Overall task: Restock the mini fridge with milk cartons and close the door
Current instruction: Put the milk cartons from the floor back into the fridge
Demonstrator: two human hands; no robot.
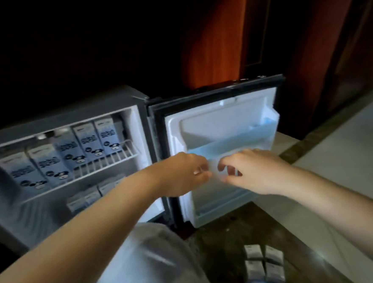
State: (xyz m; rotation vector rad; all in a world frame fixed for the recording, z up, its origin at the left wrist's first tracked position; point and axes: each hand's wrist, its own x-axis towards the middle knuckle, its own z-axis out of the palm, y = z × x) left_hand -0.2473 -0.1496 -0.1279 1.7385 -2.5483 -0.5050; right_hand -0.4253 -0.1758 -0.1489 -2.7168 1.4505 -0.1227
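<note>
now | fridge door (224,121) open, 12 o'clock | left hand (183,174) and right hand (254,172) each pinch the clear door shelf (236,142), likely seating it for stock | milk cartons (88,137) fill the wire shelf (107,164), 9 o'clock | spare cartons (264,261) on the floor (221,249), 5 o'clock

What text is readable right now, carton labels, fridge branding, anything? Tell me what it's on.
None legible.
Milk cartons on the upper shelf: dark print, too blurred to read.
Cartons on the lower shelf: too blurred.
Cartons on the floor: too small and blurred.
Door shelf: no lettering seen.
</note>
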